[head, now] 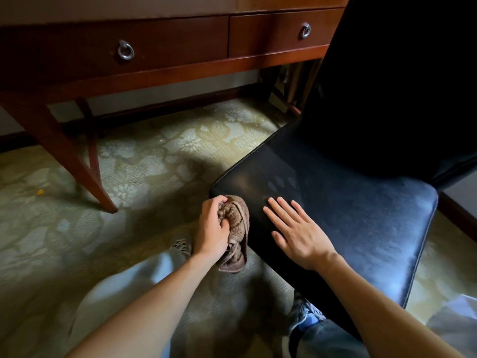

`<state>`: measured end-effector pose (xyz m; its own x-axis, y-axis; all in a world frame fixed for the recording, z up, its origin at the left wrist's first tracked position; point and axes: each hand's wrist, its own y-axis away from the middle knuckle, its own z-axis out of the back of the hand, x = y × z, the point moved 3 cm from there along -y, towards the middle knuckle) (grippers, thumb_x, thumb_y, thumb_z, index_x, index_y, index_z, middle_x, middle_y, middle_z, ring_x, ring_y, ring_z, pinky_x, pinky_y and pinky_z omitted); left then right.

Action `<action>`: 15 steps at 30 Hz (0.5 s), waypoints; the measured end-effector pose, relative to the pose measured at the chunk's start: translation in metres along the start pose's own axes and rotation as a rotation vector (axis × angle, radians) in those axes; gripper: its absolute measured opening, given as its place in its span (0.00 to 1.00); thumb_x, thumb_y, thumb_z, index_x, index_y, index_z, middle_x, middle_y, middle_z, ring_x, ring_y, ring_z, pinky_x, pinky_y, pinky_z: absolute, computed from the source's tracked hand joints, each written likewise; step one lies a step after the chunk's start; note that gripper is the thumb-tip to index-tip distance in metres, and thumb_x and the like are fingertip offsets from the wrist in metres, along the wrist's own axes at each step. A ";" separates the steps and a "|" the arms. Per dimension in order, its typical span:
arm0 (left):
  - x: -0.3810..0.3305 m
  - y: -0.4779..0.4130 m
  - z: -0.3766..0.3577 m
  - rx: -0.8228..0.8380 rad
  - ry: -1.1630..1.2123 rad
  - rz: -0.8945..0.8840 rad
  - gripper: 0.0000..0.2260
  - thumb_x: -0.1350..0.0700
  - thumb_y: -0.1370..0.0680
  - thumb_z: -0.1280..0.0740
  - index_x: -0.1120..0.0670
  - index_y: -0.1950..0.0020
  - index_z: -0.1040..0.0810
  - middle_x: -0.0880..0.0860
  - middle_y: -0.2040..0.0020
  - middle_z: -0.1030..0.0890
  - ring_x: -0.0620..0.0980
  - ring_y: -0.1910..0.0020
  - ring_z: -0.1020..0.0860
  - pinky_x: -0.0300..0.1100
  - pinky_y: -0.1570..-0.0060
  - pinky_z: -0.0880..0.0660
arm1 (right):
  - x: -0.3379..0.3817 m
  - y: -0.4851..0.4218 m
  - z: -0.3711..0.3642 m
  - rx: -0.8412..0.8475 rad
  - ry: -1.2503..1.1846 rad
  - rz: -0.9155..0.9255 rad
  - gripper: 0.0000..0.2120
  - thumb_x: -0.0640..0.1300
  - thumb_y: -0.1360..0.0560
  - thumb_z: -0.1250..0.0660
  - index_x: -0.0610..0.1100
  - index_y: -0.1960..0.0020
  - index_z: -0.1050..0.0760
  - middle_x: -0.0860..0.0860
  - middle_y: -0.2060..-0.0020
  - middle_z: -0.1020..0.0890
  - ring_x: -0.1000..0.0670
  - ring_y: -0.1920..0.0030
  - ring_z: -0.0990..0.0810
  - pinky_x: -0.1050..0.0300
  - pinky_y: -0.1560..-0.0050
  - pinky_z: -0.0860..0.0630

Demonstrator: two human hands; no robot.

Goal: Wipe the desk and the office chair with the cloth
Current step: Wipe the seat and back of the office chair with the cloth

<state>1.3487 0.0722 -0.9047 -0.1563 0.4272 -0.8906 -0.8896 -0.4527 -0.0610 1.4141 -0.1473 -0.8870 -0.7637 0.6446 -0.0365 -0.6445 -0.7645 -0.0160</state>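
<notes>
Two hands are seen at the near left edge of the seat (pixel 348 223) of the chair (pixel 366 151). The cloth (pixel 236 220), brown and bunched, is gripped by the left hand (pixel 211 228), with the fingers curled over its top and the thumb dug into its folds. It is pressed against the seat's left edge by the near corner, and its loose end hangs below that edge. The right hand (pixel 296 233) is laid flat on the seat just right of the cloth, fingers straight and slightly spread, with nothing held. The hands are apart, with a strip of black seat between them. The seat is black and shiny, with dull pale smears across its middle and right part. The dark back (pixel 400 73) rises at the far right. The desk (pixel 167 71), of reddish-brown wood, stands on the far side, across the top of the view. Two drawers are set in its front, the left drawer (pixel 77 50) and the right drawer (pixel 271 34), each fitted with a metal ring pull. One slanted desk leg (pixel 69 156) is planted on the carpet (pixel 154 156) at the left. The carpet is pale, with a flower pattern. A shoe (pixel 182 248) is seen by the left wrist, and another, the blue-marked shoe (pixel 307 313), under the seat's near edge.
</notes>
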 end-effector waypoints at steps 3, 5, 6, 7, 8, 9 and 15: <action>0.003 0.005 0.002 -0.015 0.014 0.049 0.26 0.71 0.23 0.37 0.39 0.40 0.30 0.43 0.40 0.37 0.45 0.40 0.28 0.38 0.36 0.31 | -0.004 0.009 0.001 -0.003 -0.022 0.008 0.28 0.55 0.17 0.50 0.49 0.18 0.46 0.51 0.19 0.46 0.49 0.19 0.51 0.46 0.20 0.53; 0.004 0.006 0.005 -0.026 -0.004 0.073 0.26 0.70 0.23 0.36 0.37 0.41 0.30 0.44 0.40 0.39 0.48 0.42 0.28 0.41 0.37 0.29 | -0.001 0.009 0.005 -0.035 -0.074 -0.017 0.28 0.54 0.21 0.45 0.48 0.21 0.37 0.48 0.21 0.37 0.45 0.21 0.42 0.44 0.21 0.48; 0.005 0.006 0.006 -0.027 -0.015 0.075 0.26 0.70 0.23 0.36 0.38 0.41 0.30 0.45 0.39 0.39 0.49 0.43 0.27 0.41 0.38 0.28 | 0.003 0.004 0.009 -0.073 -0.092 -0.052 0.27 0.53 0.24 0.43 0.47 0.26 0.30 0.46 0.28 0.29 0.42 0.26 0.33 0.43 0.23 0.42; 0.005 0.006 0.006 -0.024 -0.024 0.075 0.25 0.69 0.23 0.35 0.38 0.41 0.30 0.46 0.39 0.39 0.49 0.43 0.27 0.42 0.38 0.28 | 0.008 -0.003 0.015 -0.131 -0.089 -0.096 0.24 0.53 0.26 0.41 0.45 0.34 0.25 0.45 0.38 0.23 0.41 0.36 0.26 0.42 0.29 0.34; 0.005 0.007 0.007 -0.023 -0.025 0.073 0.25 0.70 0.24 0.35 0.39 0.41 0.30 0.47 0.39 0.38 0.49 0.44 0.27 0.41 0.38 0.28 | 0.015 -0.013 0.022 -0.192 -0.082 -0.145 0.19 0.53 0.27 0.40 0.43 0.42 0.23 0.46 0.47 0.23 0.42 0.46 0.25 0.42 0.37 0.29; 0.004 0.007 0.009 -0.028 -0.022 0.067 0.25 0.70 0.24 0.35 0.39 0.41 0.29 0.47 0.39 0.38 0.49 0.44 0.28 0.41 0.38 0.29 | 0.021 -0.025 0.027 -0.234 -0.080 -0.186 0.16 0.53 0.26 0.40 0.42 0.48 0.24 0.46 0.52 0.25 0.42 0.51 0.27 0.43 0.42 0.27; 0.004 0.002 0.017 -0.062 -0.016 0.070 0.25 0.70 0.25 0.36 0.40 0.41 0.29 0.47 0.39 0.38 0.47 0.42 0.30 0.38 0.38 0.32 | 0.046 -0.071 0.006 -0.059 -0.089 -0.217 0.33 0.60 0.18 0.57 0.44 0.18 0.46 0.43 0.19 0.46 0.42 0.19 0.50 0.40 0.21 0.54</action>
<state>1.3390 0.0859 -0.9009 -0.2240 0.4052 -0.8864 -0.8481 -0.5291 -0.0276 1.4250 -0.0632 -0.8813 -0.6093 0.7905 0.0624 -0.7927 -0.6053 -0.0725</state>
